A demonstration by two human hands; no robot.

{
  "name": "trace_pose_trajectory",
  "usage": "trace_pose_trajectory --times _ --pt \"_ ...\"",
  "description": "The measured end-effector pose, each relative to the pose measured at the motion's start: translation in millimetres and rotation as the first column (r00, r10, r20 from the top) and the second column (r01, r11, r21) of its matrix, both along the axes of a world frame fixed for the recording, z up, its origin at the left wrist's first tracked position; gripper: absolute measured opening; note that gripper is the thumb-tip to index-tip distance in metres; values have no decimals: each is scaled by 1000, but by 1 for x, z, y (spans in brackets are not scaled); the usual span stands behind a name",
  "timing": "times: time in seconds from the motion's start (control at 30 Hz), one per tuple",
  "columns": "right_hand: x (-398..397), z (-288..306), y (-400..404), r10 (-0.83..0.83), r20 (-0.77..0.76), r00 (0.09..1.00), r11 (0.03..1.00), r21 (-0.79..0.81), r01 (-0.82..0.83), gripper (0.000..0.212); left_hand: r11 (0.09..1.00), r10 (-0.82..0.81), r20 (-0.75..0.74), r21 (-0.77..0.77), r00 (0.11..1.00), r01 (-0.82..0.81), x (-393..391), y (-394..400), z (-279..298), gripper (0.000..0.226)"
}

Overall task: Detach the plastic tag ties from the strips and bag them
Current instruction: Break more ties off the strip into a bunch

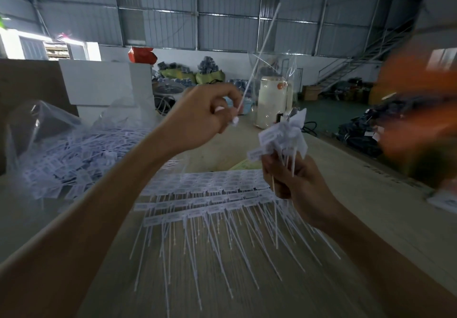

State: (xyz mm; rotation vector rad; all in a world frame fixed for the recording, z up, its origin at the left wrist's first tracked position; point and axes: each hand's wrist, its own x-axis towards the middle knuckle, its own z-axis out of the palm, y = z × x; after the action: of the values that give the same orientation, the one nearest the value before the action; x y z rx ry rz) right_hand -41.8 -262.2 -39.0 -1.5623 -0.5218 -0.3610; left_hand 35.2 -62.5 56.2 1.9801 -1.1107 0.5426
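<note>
Warehouse: corrugated metal walls [222, 8], steel staircase [358, 58].

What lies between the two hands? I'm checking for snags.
Nothing: in the head view, only bare table shows behind the gap between left hand and right hand.

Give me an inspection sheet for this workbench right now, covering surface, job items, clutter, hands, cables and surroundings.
Surface: wooden table, dimly lit.
Job's things: strips of tag ties lie in rows on the table; loose tie heap at left.
Clutter: clear plastic bag by the heap.
Grippers: left hand pinches a single tie pointing up; right hand grips a bundle of ties.
Cables: dark cable on the floor beyond the table.
Surroundings: warehouse, metal staircase, white drum.
</note>
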Motion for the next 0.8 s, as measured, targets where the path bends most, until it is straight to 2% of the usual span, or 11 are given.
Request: trace_pose_trajectory --times 0.1,0.2,0.3,0.43,0.67,0.8 --pt "1 0 2 31 -82 996 994 105 -22 31 1000 7 80 -4 997 -6 2 4 2 13" --pt "3 2 0 85 -143 986 971 234 -50 33 998 26 138 57 990 -35 -2 -1 1 14" --pt "3 4 -2 143 -144 979 944 316 -92 32 987 51 229 138 972 -84 -5 -9 -3 15" --pt "4 5 -3 151 -150 977 921 380 -83 33 985 6 257 164 966 -50 -13 -19 -8 21" --pt "6 2 4 80 -170 982 933 360 -13 25 990 -85 165 129 983 64 -23 -31 -14 30" --pt "7 2 5 57 -156 986 938 346 1 36 974 -144 43 184 989 134 -22 -34 -20 37"
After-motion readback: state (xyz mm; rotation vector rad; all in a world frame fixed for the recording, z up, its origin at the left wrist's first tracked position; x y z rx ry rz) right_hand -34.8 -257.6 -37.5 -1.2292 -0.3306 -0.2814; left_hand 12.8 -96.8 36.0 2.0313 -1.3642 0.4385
